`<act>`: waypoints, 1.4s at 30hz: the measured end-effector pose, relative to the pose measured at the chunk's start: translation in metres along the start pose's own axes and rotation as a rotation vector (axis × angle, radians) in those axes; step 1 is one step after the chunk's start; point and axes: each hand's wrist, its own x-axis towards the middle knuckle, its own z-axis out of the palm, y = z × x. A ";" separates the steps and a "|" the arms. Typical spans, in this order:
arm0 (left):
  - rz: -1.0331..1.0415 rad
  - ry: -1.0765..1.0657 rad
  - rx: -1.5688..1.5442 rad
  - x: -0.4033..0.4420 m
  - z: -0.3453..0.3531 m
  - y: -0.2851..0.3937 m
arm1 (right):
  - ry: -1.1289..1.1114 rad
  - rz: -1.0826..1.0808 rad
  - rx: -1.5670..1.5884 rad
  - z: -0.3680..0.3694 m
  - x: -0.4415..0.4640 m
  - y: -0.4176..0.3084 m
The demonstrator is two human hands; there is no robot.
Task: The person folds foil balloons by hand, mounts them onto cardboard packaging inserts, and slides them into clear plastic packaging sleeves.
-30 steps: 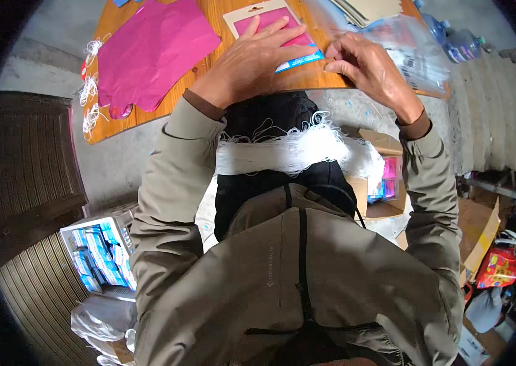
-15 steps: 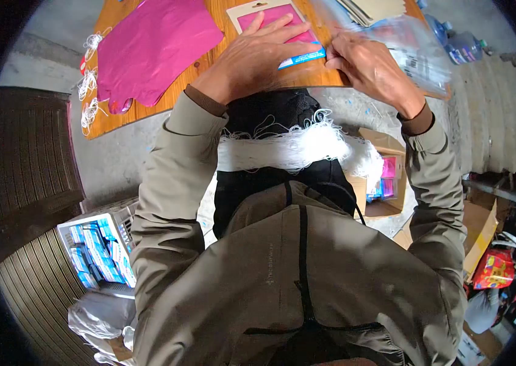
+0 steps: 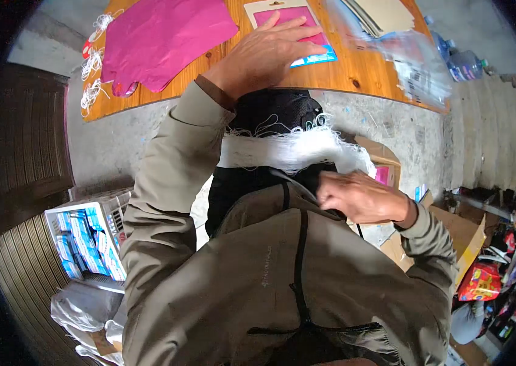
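My left hand (image 3: 270,53) lies flat with its fingers spread over a flat packet (image 3: 317,60), pressing it on the wooden table. The packet has a pale hang-hole border, a pink middle and a blue-and-white strip along its lower edge. Down at my lap, my right hand (image 3: 361,198) is closed, with a pale, blurred string (image 3: 297,183) running into its fingers. A thick bundle of white strings (image 3: 276,151) lies across my dark-clothed legs, just beyond that hand.
Pink sheets (image 3: 166,43) cover the table's left side, with tied white string coils (image 3: 91,63) along its edge. Clear plastic bags (image 3: 419,70) lie at the right. Below stand a white crate (image 3: 114,229) of blue-and-white packs and a cardboard box (image 3: 386,155).
My right hand has left the packet's right end and come down to my lap, where it now grips a string. My left hand remains spread on the packet.
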 end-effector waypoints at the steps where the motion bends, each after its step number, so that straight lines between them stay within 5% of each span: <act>1: -0.027 0.055 -0.026 -0.003 0.000 0.001 | -0.027 0.074 0.098 -0.002 -0.017 0.009; 3: -0.125 0.138 -0.066 -0.005 -0.005 0.012 | -0.030 0.428 0.252 -0.020 -0.066 0.034; 4: -0.197 0.162 -0.085 -0.008 -0.014 0.032 | 0.107 0.508 -0.088 -0.027 -0.091 0.048; 5: -0.267 0.185 -0.103 -0.009 -0.020 0.046 | -0.053 0.891 -0.691 -0.023 -0.126 0.075; 6: -0.245 0.202 -0.073 -0.011 -0.019 0.052 | 0.312 0.679 -1.071 -0.012 -0.148 0.090; 11: -0.229 0.281 -0.119 -0.023 -0.008 0.060 | 0.499 0.815 -0.875 -0.029 -0.126 0.059; 18: -0.441 0.337 -0.318 -0.022 -0.011 0.067 | 0.780 0.337 -0.729 -0.029 -0.046 0.035; 23: -0.408 0.301 -0.295 -0.019 -0.016 0.063 | 0.757 -0.186 -0.838 -0.029 0.017 0.016; 32: -0.246 0.096 -0.327 -0.040 -0.032 0.050 | 0.682 -0.153 -0.900 -0.048 0.074 0.056; 38: -0.222 0.070 -0.487 -0.054 -0.040 0.059 | 1.181 -0.009 -0.564 -0.020 0.045 0.035; 40: -0.178 0.048 -0.447 -0.057 -0.035 0.064 | 1.254 0.356 0.152 0.010 0.049 0.028; 42: -0.121 0.035 -0.446 -0.056 -0.030 0.067 | 1.169 0.410 0.560 0.010 0.054 0.025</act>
